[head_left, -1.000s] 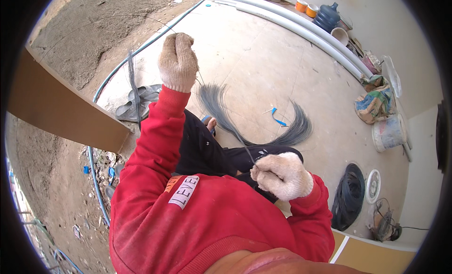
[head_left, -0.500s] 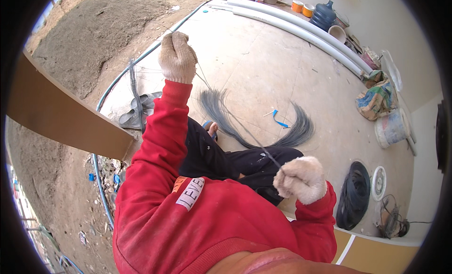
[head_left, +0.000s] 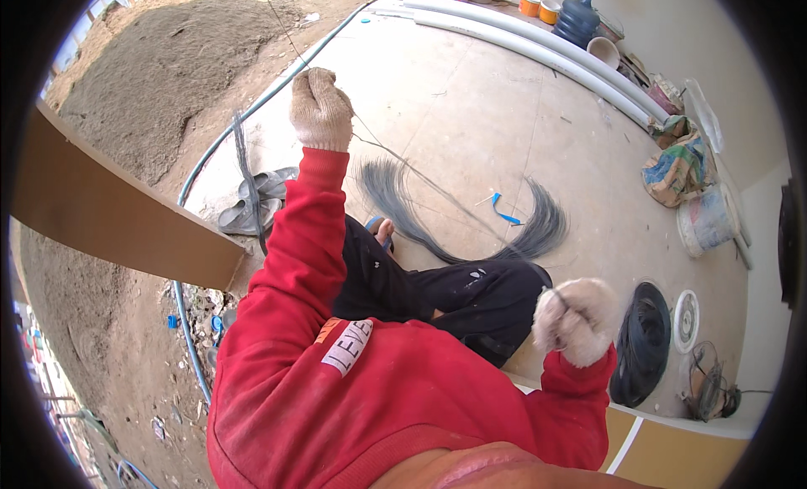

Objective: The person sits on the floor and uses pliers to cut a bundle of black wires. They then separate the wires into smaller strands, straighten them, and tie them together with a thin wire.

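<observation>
Grey wire bundle (head_left: 542, 230): largest lot, on the pale floor just beyond the person's knees; bowed into a U, dark and compact at the bend, both ends fanned into fine, brush-like tips. Black coil (head_left: 644, 346): on the floor at far right, many turns, oval as seen. Narrow hank (head_left: 250, 186): grey, slightly wavy, lying over the sandals (head_left: 256, 205) at left. Right hand (head_left: 580, 325): gloved, curled, blurred, clasping a dark end of the held wire (head_left: 405, 162). Left hand (head_left: 322, 111): gloved, raised beyond the knees, fingers clenched on the same wire. Held wire: thin, dark grey, slanting between the hands above the bundle, faint near the right; one fine strand projects past the left fist. Blue strip (head_left: 504, 211): inside the U.
</observation>
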Tool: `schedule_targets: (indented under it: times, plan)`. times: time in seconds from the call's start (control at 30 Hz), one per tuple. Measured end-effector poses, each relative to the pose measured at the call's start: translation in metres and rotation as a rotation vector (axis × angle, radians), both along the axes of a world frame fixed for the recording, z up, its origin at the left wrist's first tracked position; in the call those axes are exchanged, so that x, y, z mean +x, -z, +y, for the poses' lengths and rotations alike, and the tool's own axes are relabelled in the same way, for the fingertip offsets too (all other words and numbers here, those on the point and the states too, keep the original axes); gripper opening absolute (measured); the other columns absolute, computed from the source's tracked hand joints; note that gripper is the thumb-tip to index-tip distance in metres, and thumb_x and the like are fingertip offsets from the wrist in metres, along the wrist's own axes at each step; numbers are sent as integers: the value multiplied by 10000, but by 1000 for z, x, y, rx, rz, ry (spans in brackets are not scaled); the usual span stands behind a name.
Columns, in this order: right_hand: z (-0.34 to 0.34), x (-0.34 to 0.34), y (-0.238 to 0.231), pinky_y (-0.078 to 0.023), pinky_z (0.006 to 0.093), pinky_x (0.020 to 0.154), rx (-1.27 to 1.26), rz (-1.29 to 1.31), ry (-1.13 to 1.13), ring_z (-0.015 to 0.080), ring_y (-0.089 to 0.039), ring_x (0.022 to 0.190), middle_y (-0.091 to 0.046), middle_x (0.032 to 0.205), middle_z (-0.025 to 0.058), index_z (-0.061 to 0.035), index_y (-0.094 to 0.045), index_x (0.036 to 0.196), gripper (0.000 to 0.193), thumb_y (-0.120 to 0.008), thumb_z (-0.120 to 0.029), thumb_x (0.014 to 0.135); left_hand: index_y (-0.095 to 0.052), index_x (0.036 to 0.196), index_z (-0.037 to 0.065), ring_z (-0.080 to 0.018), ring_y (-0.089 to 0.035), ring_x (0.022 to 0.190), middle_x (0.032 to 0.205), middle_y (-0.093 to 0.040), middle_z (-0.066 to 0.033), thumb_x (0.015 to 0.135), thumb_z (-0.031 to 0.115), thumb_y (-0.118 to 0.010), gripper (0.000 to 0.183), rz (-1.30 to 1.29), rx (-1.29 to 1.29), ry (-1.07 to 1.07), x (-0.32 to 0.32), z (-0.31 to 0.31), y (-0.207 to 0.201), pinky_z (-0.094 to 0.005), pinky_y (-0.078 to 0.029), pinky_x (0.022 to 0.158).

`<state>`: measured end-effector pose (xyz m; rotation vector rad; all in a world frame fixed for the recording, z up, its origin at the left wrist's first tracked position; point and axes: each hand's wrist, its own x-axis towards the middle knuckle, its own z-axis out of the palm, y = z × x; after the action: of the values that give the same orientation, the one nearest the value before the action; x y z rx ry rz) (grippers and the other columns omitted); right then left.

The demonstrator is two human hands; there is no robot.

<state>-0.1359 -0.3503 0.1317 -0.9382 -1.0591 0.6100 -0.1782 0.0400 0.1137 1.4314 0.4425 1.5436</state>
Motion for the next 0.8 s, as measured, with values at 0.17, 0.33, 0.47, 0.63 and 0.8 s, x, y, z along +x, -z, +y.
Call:
schedule_targets:
  times: [0.17,0.33,0.47,0.63,0.8]
  plan:
    - [4,66,56,-408,234,498,-599,-159,912,76,-502,510,-601,637,27,6,-657,1053,200,-533,-146,1010,-559,928,14,-74,-499,425,583,-526,-17,1041,203,-472,237,18,149,-41,4,-9,8,-222,-375,385]
    - [-3,16,69,-531,438,705,-831,-926,-252,378,-665,777,-689,868,183,-68,-702,991,225,-522,-197,951,-576,935,6,-85,-530,454,613,-555,-31,1028,205,-496,234,155,314,-140,22,2,23,-243,-404,425]
    - [-31,-4,-7,-505,307,520,-227,-279,-170,221,-643,543,-619,606,116,14,-646,952,147,-630,-131,930,-580,924,2,-102,-547,456,673,-595,-59,1023,206,-507,238,148,95,55,8,0,20,-261,-430,444]
    - [-47,81,56,-379,231,474,-435,149,1083,100,-538,519,-586,636,66,31,-651,1017,305,-516,-243,1027,-567,957,-15,-96,-551,466,699,-604,-68,1039,218,-487,260,146,106,206,0,-30,29,-252,-441,447]
    - [-63,42,79,-482,307,590,-1360,-151,-28,155,-586,573,-654,714,77,25,-677,881,271,-572,-223,907,-607,971,18,-123,-584,513,644,-590,-59,1021,199,-491,221,341,258,99,1,-24,34,-265,-460,490]
